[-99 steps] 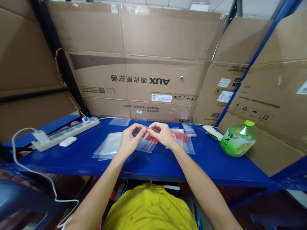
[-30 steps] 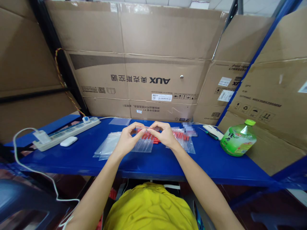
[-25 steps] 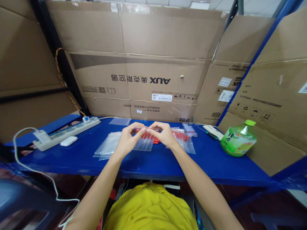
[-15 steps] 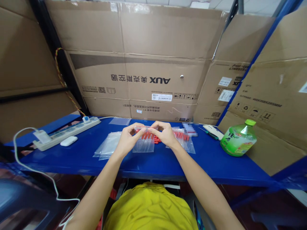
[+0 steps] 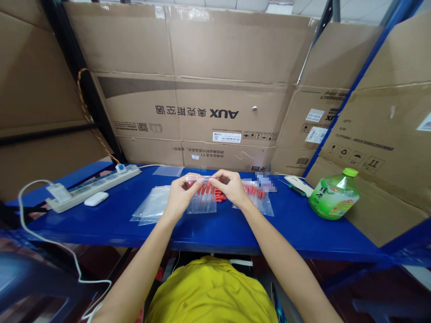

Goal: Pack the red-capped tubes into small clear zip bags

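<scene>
Between my two hands hangs a clear zip-lock bag point(image 5: 201, 204), its top edge pinched by both. My left hand point(image 5: 182, 194) grips the bag's upper left corner between thumb and fingers; my right hand point(image 5: 230, 187) grips the upper right. Small red pieces point(image 5: 220, 196) lie on the table behind the bag, partly seen through it; what they are is too small to tell. Right of my right hand lie filled clear bags point(image 5: 261, 204) with red pieces showing in them. A stack of flat clear bags point(image 5: 151, 206) rests beside my left hand.
On the blue table point(image 5: 215, 233) a power strip point(image 5: 97, 186) with a plugged-in white charger and a white case point(image 5: 96, 198) sit at left. At right stand a green drink bottle point(image 5: 334, 196) and a white device point(image 5: 298, 184). Cardboard walls point(image 5: 202, 54) enclose the back and sides.
Both hands stay almost in place on the bag's top edge. My fingers have shifted slightly along it, and the view has moved a little.
</scene>
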Demonstrator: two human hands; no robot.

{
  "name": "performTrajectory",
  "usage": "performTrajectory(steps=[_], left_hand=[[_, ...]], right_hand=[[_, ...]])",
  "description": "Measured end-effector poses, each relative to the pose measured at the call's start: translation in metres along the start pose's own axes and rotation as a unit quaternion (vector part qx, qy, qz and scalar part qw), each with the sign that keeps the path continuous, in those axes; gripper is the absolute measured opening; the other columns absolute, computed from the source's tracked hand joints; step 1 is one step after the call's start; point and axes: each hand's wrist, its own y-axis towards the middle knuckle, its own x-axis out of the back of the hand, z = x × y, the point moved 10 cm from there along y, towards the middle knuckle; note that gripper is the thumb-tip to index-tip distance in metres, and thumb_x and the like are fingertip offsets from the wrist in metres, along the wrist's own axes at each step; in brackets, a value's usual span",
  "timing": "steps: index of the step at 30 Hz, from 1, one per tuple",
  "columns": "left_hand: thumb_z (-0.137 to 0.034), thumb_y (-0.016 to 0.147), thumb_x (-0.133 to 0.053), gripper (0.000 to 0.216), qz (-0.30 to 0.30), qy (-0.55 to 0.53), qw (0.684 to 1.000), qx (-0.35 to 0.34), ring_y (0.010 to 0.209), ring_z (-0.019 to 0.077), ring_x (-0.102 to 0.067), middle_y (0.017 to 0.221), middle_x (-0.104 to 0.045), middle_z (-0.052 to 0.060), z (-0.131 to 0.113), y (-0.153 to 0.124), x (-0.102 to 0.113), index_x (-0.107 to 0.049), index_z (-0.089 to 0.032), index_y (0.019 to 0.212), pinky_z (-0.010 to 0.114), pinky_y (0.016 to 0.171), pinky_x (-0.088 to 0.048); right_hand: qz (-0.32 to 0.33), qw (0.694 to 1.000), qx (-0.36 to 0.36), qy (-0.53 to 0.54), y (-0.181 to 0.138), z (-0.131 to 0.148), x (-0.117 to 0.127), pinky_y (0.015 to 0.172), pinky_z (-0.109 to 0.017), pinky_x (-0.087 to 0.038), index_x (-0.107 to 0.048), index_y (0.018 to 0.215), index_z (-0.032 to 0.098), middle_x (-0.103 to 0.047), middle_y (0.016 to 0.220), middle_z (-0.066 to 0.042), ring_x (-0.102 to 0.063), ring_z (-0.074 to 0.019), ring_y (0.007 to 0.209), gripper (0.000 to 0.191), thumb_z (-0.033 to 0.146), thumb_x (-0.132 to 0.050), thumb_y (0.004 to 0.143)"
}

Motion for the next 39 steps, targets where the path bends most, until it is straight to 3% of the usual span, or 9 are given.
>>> performTrajectory(steps=[4, 9, 21, 29, 33, 36, 39], left_hand=[[-0.053, 0.084, -0.08, 0.036, 0.029, 0.01, 0.999, 0.02, 0.084, 0.0215, -0.07, 0.094, -0.078, 0.007, 0.006, -0.001, -0.007, -0.079, -0.018, 0.094, 0.033, 0.08, -0.055], [-0.05, 0.084, -0.081, 0.034, -0.005, 0.0, 1.0, 0.003, 0.096, 0.0232, -0.07, 0.104, -0.078, 0.008, 0.007, 0.001, 0.002, -0.08, -0.018, 0.092, 0.034, 0.088, -0.054], [-0.052, 0.078, -0.086, 0.036, -0.021, -0.016, 0.999, 0.031, 0.086, 0.0213, -0.07, 0.097, -0.078, 0.007, 0.006, -0.001, 0.001, -0.079, -0.018, 0.09, 0.032, 0.08, -0.055], [-0.054, 0.082, -0.083, 0.036, 0.024, -0.003, 1.0, 0.017, 0.087, 0.0219, -0.069, 0.096, -0.078, 0.007, -0.002, -0.001, -0.005, -0.08, -0.019, 0.09, 0.032, 0.079, -0.054], [-0.06, 0.089, -0.073, 0.042, 0.017, 0.029, 0.999, 0.011, 0.104, 0.0261, -0.071, 0.109, -0.08, 0.009, -0.005, 0.01, 0.02, -0.079, -0.021, 0.104, 0.033, 0.086, -0.055], [-0.062, 0.09, -0.069, 0.046, -0.035, 0.108, 0.993, -0.003, 0.105, 0.0258, -0.071, 0.112, -0.08, 0.01, -0.002, 0.02, 0.062, -0.078, -0.021, 0.108, 0.032, 0.088, -0.054], [-0.061, 0.09, -0.067, 0.045, -0.069, 0.279, 0.958, 0.017, 0.102, 0.0286, -0.072, 0.109, -0.08, 0.01, 0.014, 0.027, 0.107, -0.078, -0.021, 0.105, 0.036, 0.09, -0.053]], right_hand=[[0.004, 1.0, -0.009, 0.008, 0.001, -0.004, 0.0, 0.06, -0.027, -0.049, -0.075, 0.082, 0.02, -0.072, 0.073, -0.001, -0.061, -0.0142, 0.062, 0.04, 0.059, -0.082, 0.078], [0.009, 0.999, -0.02, 0.028, 0.001, -0.001, 0.0, 0.06, -0.028, -0.05, -0.075, 0.081, 0.02, -0.07, 0.07, 0.0, -0.06, -0.0143, 0.061, 0.04, 0.059, -0.082, 0.078], [0.001, 1.0, -0.009, 0.014, 0.0, 0.003, 0.001, 0.058, -0.028, -0.049, -0.071, 0.082, 0.022, -0.067, 0.07, 0.001, -0.06, -0.0143, 0.059, 0.04, 0.061, -0.078, 0.082], [-0.001, 1.0, -0.003, -0.006, 0.001, 0.004, 0.005, 0.057, -0.027, -0.047, -0.075, 0.082, 0.02, -0.07, 0.071, -0.001, -0.058, -0.0137, 0.059, 0.038, 0.057, -0.079, 0.084], [-0.055, 0.998, -0.001, -0.03, 0.004, 0.017, 0.041, 0.055, -0.027, -0.048, -0.074, 0.082, 0.019, -0.07, 0.072, -0.002, -0.059, -0.0147, 0.061, 0.042, 0.061, -0.079, 0.082], [-0.126, 0.99, -0.023, -0.059, -0.005, 0.023, 0.095, 0.05, -0.026, -0.047, -0.076, 0.086, 0.019, -0.072, 0.073, -0.003, -0.06, -0.0151, 0.06, 0.042, 0.06, -0.081, 0.079], [-0.143, 0.981, -0.089, -0.098, -0.023, 0.015, 0.148, 0.05, -0.026, -0.048, -0.079, 0.086, 0.017, -0.072, 0.069, -0.005, -0.06, -0.0153, 0.057, 0.045, 0.059, -0.088, 0.072]])
